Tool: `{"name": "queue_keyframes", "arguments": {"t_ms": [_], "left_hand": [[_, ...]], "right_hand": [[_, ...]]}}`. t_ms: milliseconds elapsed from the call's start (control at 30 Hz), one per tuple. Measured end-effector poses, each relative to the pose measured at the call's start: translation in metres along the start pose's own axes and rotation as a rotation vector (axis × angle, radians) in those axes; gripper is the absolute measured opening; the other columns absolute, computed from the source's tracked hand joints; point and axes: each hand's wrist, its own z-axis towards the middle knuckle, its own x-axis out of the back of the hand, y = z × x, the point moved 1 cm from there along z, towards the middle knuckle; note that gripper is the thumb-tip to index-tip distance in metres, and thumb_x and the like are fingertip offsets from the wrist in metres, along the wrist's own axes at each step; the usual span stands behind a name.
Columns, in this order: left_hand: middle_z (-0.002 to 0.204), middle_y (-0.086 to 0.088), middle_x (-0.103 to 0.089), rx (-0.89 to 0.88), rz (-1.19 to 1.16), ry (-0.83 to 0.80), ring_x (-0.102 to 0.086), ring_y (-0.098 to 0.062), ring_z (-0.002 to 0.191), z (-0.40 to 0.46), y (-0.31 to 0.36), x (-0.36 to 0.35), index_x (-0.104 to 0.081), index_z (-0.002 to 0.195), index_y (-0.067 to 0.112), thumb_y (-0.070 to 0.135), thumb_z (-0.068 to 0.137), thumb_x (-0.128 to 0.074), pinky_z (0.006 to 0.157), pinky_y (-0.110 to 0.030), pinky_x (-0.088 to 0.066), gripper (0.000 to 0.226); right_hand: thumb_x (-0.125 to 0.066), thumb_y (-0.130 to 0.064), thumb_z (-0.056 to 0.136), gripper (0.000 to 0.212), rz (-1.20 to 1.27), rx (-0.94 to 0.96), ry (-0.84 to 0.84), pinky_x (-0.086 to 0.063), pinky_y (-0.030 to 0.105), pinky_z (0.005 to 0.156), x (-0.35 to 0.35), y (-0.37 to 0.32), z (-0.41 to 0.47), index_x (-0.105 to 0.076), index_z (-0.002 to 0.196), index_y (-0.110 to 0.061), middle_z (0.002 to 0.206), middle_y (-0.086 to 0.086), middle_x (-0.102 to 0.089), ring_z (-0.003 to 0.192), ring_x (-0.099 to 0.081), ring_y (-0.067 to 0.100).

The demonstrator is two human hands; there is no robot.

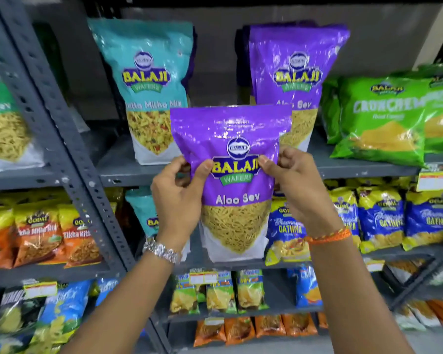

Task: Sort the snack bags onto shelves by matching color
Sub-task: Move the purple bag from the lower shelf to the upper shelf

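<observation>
I hold a purple Aloo Sev bag (234, 180) upright in front of the shelves. My left hand (178, 198) grips its left edge and my right hand (298, 185) grips its right edge. Behind it, on the grey top shelf (241, 172), stands a matching purple Aloo Sev bag (298, 70). A teal Khatta Mitha Mix bag (149, 85) stands to its left. Another teal bag (143, 213) on the shelf below is partly hidden by my left hand.
Green Crunchem bags (384, 116) lie at the right of the top shelf. Blue and yellow Gathiya bags (384, 218) fill the middle shelf on the right. Orange Gopal bags (41, 233) sit at left, beyond a slanted grey rack post (62, 139). Lower shelves hold several small packets.
</observation>
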Motion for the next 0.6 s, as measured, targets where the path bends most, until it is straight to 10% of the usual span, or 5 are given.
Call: {"name": "queue_keyframes", "arguments": {"t_ms": [233,367,600], "left_hand": [[0.067,0.012,-0.069,-0.163,0.147,0.045,-0.056,-0.001,0.06,0.098,0.037,-0.014,-0.068,0.078,0.019,0.056,0.082,-0.067,0.061,-0.035,-0.051,0.037],[0.057,0.011,-0.047,-0.179,0.189,0.068,-0.041,-0.003,0.053,0.132,0.047,-0.021,-0.046,0.059,0.025,0.061,0.077,-0.064,0.058,-0.034,-0.034,0.044],[0.062,0.01,-0.048,-0.174,0.206,0.094,-0.043,-0.012,0.059,0.161,0.048,-0.027,-0.044,0.061,0.026,0.051,0.085,-0.068,0.06,-0.034,-0.036,0.042]], "right_hand": [[-0.064,-0.001,0.091,0.007,-0.011,0.119,0.05,-0.056,0.022,0.057,-0.037,-0.056,0.076,-0.065,0.09,-0.008,0.07,0.003,-0.072,0.062,-0.069,0.011],[-0.071,-0.015,0.083,0.005,-0.027,0.161,0.078,-0.055,0.054,0.083,-0.049,-0.068,0.107,-0.067,0.081,-0.012,0.088,0.02,-0.066,0.083,-0.063,0.03],[-0.07,-0.012,0.087,0.008,-0.088,0.256,0.149,-0.052,0.044,0.078,-0.063,-0.075,0.138,-0.063,0.083,-0.013,0.083,0.011,-0.065,0.083,-0.06,0.024]]}}
